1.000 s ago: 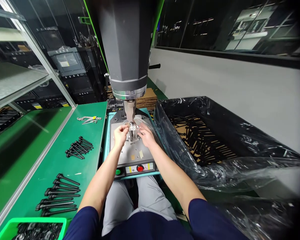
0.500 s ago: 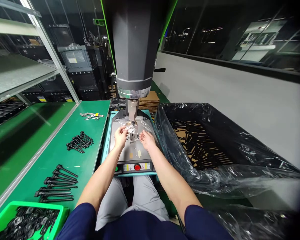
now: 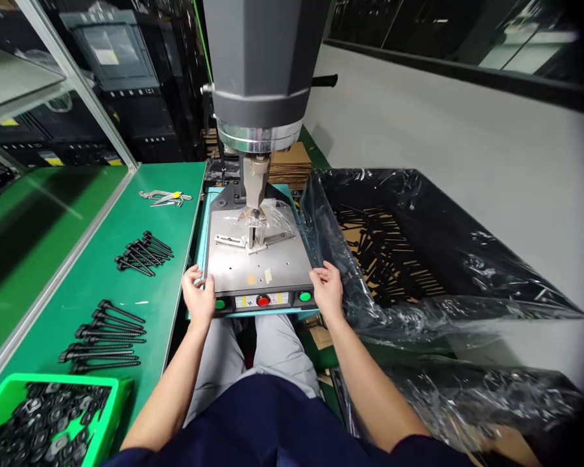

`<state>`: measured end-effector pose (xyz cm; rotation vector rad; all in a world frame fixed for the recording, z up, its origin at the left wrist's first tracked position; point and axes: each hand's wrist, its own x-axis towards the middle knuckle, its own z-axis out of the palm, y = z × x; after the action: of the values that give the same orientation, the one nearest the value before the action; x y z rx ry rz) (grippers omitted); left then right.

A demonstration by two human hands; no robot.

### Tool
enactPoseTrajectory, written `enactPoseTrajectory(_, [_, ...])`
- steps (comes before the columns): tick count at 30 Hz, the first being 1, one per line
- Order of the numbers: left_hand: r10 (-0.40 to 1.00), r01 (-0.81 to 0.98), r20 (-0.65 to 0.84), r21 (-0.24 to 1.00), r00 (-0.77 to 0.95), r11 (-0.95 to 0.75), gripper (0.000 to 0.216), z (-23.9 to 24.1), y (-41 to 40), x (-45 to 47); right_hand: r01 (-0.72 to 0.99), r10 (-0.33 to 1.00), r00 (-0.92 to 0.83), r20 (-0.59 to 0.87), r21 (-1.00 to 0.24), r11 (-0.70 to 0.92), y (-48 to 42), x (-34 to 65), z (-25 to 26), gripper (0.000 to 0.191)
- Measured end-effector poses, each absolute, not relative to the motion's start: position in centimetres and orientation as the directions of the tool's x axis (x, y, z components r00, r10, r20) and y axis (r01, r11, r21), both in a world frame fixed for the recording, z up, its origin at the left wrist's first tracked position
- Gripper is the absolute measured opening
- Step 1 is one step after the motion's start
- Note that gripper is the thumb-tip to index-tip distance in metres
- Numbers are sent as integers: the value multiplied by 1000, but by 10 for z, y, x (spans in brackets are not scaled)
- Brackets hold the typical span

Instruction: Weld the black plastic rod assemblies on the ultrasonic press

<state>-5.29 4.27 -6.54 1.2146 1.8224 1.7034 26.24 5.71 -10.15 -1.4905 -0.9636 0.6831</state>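
Observation:
My left hand (image 3: 198, 295) is at the left front corner of the press's metal base plate (image 3: 233, 266), with its thumb close to a green button (image 3: 219, 304). At the opposite corner, my right hand (image 3: 328, 288) is beside the other green button (image 3: 305, 296). Both have loosely bent fingers, apart, with nothing in them; whether they touch the base I cannot tell. Under the press's metal horn (image 3: 256, 181), a small dark part (image 3: 255, 213) sits on a metal fixture (image 3: 255, 237), with clear plastic film (image 3: 277, 217) around it. A red button (image 3: 263, 301) lies between the green ones.
Black ribbed rods with wide heads (image 3: 143, 253) lie in groups on the green table (image 3: 170, 227) at left, near pliers (image 3: 165, 196). A green bin (image 3: 119, 395) holds black small parts. On the right stands a plastic-lined box (image 3: 448, 259) with many dark rods. The press head (image 3: 263, 65) hangs above.
Both hands have left the fixture under the horn and moved apart, back toward me, to the front corners of the base. The view has shifted downward and closer.

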Motion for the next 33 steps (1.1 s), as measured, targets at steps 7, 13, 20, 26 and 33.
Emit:
enactPoseTrajectory(7, [910, 577, 143, 808, -390, 120, 66, -136, 3, -82, 650, 943, 306, 130, -752, -108, 20, 281, -161, 84])
enactPoseTrajectory(13, [949, 616, 200, 788, -244, -8, 65, -148, 6, -100, 657, 955, 251, 159, -752, -47, 18, 289, -174, 77])
enactPoseTrajectory(20, [946, 604, 194, 797, -259, 2, 66, -152, 2, -101, 605, 962, 240, 127, -795, -46, 17, 296, -178, 80])
enactPoseTrajectory(26, [955, 573, 147, 819, -258, 29, 69, -146, -2, -98, 584, 971, 219, 95, -810, -53, 16, 299, -181, 82])
enactPoseTrajectory(33, [947, 591, 179, 807, -266, 14, 67, -155, -4, -96, 555, 966, 239, 96, -830, -55, 17, 297, -183, 83])
